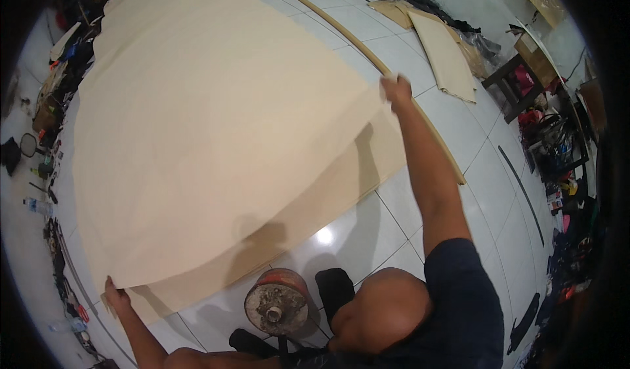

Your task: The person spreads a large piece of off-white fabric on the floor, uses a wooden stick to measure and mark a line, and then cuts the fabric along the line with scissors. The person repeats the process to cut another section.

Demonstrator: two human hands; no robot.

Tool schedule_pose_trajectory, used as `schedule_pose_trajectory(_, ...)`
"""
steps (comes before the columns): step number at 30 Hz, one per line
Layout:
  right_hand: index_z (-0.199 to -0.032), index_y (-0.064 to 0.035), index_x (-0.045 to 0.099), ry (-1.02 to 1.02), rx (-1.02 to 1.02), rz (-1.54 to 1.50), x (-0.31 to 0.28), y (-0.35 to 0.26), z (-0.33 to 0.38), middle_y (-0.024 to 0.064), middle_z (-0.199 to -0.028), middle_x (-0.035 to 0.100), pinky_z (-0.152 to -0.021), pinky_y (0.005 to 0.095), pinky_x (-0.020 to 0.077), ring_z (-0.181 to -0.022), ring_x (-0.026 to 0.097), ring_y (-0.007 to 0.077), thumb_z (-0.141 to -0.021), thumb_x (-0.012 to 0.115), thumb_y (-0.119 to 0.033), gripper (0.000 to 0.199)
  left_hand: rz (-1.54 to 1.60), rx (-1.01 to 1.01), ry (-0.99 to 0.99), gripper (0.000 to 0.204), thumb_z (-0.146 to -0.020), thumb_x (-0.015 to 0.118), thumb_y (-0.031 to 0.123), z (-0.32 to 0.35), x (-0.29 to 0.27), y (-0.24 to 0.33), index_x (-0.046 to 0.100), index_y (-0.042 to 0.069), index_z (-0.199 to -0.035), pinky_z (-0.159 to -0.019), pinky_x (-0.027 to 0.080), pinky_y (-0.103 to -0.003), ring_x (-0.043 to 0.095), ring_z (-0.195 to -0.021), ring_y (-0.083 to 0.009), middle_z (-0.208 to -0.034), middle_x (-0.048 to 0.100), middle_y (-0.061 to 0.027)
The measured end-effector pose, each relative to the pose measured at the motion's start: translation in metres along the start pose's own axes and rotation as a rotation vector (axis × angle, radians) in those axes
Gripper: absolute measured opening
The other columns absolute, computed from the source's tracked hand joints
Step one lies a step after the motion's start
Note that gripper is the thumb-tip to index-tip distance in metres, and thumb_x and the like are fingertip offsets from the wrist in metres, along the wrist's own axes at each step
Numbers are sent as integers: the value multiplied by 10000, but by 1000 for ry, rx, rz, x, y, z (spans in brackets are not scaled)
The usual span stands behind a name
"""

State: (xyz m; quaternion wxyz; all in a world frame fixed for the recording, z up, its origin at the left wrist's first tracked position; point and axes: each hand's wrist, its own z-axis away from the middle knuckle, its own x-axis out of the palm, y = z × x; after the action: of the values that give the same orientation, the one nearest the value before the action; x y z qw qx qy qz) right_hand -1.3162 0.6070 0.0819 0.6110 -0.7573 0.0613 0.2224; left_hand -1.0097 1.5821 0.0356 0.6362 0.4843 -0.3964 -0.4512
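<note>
Pinching sheet (pixel 216 126) edge, fingers closed: L hand (pixel 117 297) ~8 o'clock, R hand (pixel 398 93) (bit blurry) ~1 o'clock. Pole (pixel 355 40) nr R hand.

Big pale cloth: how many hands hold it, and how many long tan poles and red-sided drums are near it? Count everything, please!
Hands on the cloth: 2 (left hand, right hand)
Long tan pole: 1
Red-sided drum: 1
Total: 4
</note>
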Motion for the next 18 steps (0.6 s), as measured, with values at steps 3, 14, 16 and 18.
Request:
schedule_pose_trajectory(3,-1218,68,554,199,-195,170,-52,-80,-63,224,-1078,660,-855,387,487,-980,638,331,-812,674,-322,577,107,30,-134,396,-980,506,234,-20,18,14,497,-70,-1233,-993,450,-384,575,-1119,-268,-1213,591,-171)
schedule_pose_trajectory(14,-1093,59,632,162,270,66,-117,140,49,168,-998,684,-797,382,491,-905,650,276,-867,657,-345,464,110,-486,-187,383,-956,582,231,94,-1,-138,530,-45,-1215,-967,485,-321,580,-1116,-223,-1199,610,-139)
schedule_pose_trajectory(16,-1019,65,645,264,274,251,-134,186,64,182,-977,678,-771,383,495,-876,641,252,-865,668,-366,458,66,-547,-186,352,-958,577,240,111,15,-155,553,-40,-1169,-941,503,-304,592,-1096,-209,-1170,622,-134)
schedule_pose_trajectory(18,-961,74,652,252,389,345,-83,191,83,223,-969,669,-765,399,499,-884,650,293,-847,682,-375,465,41,-459,-32,336,-956,582,251,115,-5,-140,569,-34,-1134,-917,517,-291,606,-1066,-200,-1135,637,-124)
